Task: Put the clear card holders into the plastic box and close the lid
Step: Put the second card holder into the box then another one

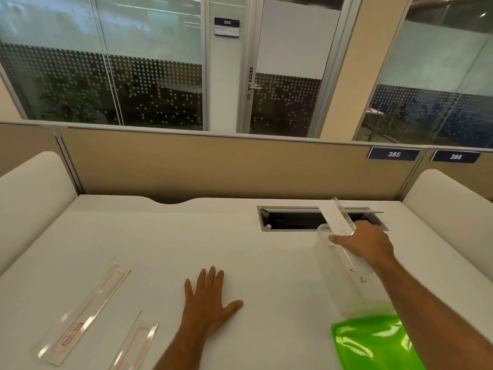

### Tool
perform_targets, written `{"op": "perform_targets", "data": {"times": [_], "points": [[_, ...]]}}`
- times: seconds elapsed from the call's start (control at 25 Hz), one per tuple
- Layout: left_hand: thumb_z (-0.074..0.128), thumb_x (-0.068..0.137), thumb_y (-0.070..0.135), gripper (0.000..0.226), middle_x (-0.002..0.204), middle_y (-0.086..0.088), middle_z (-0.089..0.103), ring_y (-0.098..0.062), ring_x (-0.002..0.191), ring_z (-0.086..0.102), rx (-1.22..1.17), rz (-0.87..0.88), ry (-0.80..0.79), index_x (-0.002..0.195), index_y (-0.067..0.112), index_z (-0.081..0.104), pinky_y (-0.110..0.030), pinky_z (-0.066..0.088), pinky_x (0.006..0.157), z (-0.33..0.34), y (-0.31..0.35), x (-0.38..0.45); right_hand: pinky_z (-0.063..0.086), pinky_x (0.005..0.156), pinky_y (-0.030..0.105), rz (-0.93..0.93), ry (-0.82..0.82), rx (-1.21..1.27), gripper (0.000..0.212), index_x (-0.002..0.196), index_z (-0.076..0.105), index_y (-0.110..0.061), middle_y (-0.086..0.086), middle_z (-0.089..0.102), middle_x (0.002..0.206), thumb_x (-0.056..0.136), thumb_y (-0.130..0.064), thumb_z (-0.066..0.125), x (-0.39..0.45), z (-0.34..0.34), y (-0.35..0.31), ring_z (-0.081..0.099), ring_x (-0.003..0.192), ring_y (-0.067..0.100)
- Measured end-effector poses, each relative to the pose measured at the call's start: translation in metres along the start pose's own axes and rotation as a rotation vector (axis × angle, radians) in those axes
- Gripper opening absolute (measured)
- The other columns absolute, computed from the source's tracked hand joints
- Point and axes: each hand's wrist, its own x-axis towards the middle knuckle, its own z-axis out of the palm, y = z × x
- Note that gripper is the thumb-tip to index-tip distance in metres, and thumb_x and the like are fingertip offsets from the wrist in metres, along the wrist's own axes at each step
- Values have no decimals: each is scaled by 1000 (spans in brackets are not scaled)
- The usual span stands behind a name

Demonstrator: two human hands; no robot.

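Observation:
A tall clear plastic box (330,265) stands on the white desk at the right, with a bright green lid (373,343) hanging open on its near side. My right hand (365,243) grips a clear card holder (336,218) that tilts up out of the box's far end, with handwriting on it. My left hand (206,300) lies flat on the desk, fingers spread, holding nothing. Two more clear card holders with red outlines lie flat at the near left: a long one (80,313) and a shorter one (134,343) partly cut off by the frame's bottom edge.
An open cable slot (293,220) is cut into the white desk (160,236) just behind the box. A tan partition (213,166) runs along the back, with white padded dividers (32,190) at both sides. Glass walls and a door stand beyond.

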Motion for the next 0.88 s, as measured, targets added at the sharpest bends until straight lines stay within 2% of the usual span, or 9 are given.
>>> {"op": "perform_targets", "data": {"times": [0.12,0.28,0.48,0.72,0.88], "points": [[1,71,91,107,166,2,-1,-21,152,-6,20,5,69,156,27,10,-57,-10,117,12,2,-2,44,59,30,100,9,-3,72,108,59,-13,3,55,85,61,-62,80,5,4,25,54,76,26],[2,76,90,102,165,3,6,-20,152,0,30,18,141,155,28,15,-56,-10,117,19,1,-3,43,63,30,189,-35,-60,69,104,61,-12,0,46,71,59,-60,83,9,15,46,55,75,27],[0,73,93,101,165,7,-5,-15,151,-11,57,5,144,155,35,5,-54,-17,116,18,1,2,45,65,31,211,-98,-104,70,103,61,-11,4,51,81,58,-60,84,10,37,57,64,89,32],[3,72,94,101,165,7,-5,-14,151,-12,40,-3,147,155,36,5,-54,-16,117,16,1,5,50,67,34,214,-128,-185,68,97,58,-13,7,62,90,57,-62,83,11,54,66,65,90,31],[1,72,94,101,165,8,-7,-13,151,-13,51,-8,138,155,37,3,-55,-15,117,15,2,4,47,65,33,221,-147,-210,63,95,57,-14,8,65,95,60,-60,82,11,63,70,65,89,30]]}}
